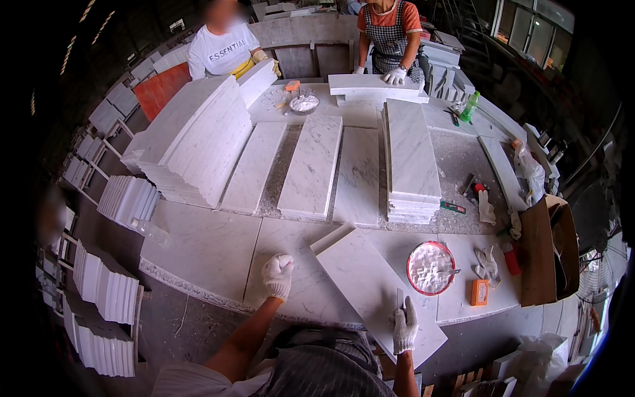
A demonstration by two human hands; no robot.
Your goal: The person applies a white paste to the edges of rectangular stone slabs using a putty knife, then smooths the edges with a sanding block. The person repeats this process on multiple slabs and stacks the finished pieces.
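A white grey-veined marble slab lies slantwise before me, its near end jutting past the bench edge. My right hand, in a white knit glove, is over the slab's near end. Its fingers are closed on a putty knife, whose thin blade points away from me. My left hand, gloved too, is curled closed above the bench top left of the slab; what it holds, if anything, is hidden. Right of the slab stands a red-rimmed bowl of white paste with a tool stuck in it.
Stacked slabs rise at the left, with more slabs across the bench. An orange box, loose gloves and a cardboard box sit at the right. Two people stand across the bench, hands on slabs.
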